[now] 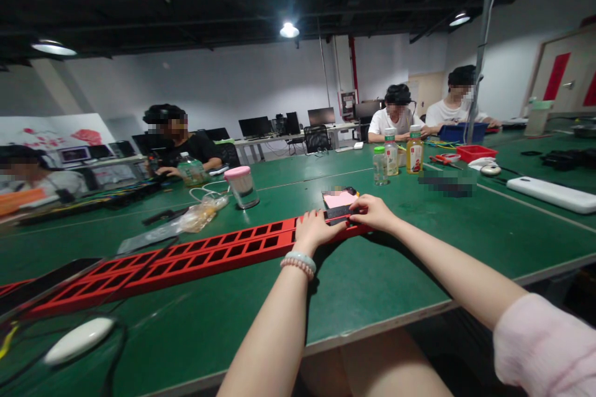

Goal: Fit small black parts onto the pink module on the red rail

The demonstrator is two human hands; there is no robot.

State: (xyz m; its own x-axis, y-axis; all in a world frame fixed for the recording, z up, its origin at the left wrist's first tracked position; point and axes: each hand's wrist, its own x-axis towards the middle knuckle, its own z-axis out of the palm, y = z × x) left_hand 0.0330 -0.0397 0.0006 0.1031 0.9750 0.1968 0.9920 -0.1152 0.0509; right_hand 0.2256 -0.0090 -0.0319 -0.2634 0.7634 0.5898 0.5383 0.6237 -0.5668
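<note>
A long red slotted tray (195,257) lies across the green table (419,260), running from the far left to the middle. At its right end sits a small black part (336,213). My left hand (314,231) rests on the tray's end with fingers curled, pressing the black part's left side. My right hand (374,211) pinches the same part from the right. A bead bracelet circles my left wrist.
A pink-lidded glass jar (242,186), a plastic bag (200,216), three drink bottles (395,152), a red bin (475,152), a white box (552,193) and a white mouse (78,340) stand around. Several people sit at the table's far side.
</note>
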